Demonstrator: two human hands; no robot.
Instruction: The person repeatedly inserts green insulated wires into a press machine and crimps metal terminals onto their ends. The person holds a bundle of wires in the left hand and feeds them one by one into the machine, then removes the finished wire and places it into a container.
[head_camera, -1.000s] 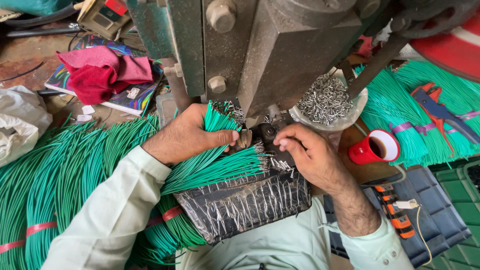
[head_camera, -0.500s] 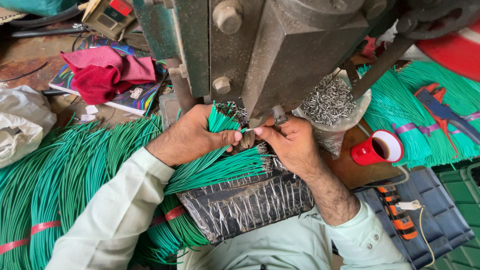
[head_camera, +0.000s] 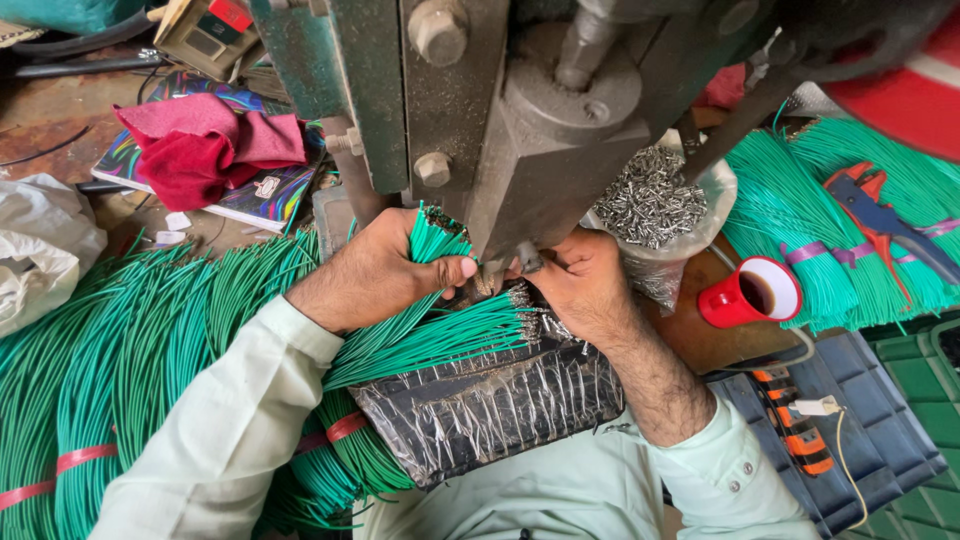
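Above my fingers stands the big grey-green metal press machine (head_camera: 520, 130), its ram just over them. My left hand (head_camera: 385, 270) is closed around a bundle of thin green insulated wires (head_camera: 425, 335), which lies across a black shiny plastic sheet (head_camera: 490, 405) below the fingers. My right hand (head_camera: 580, 285) pinches one wire end right under the ram. I think the fingers could be crushed, because they are so near the die.

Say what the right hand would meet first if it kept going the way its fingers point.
The right hand points left, under the grey press head. It would probably meet the left hand's thumb first, just across the gap; depth is hard to judge.
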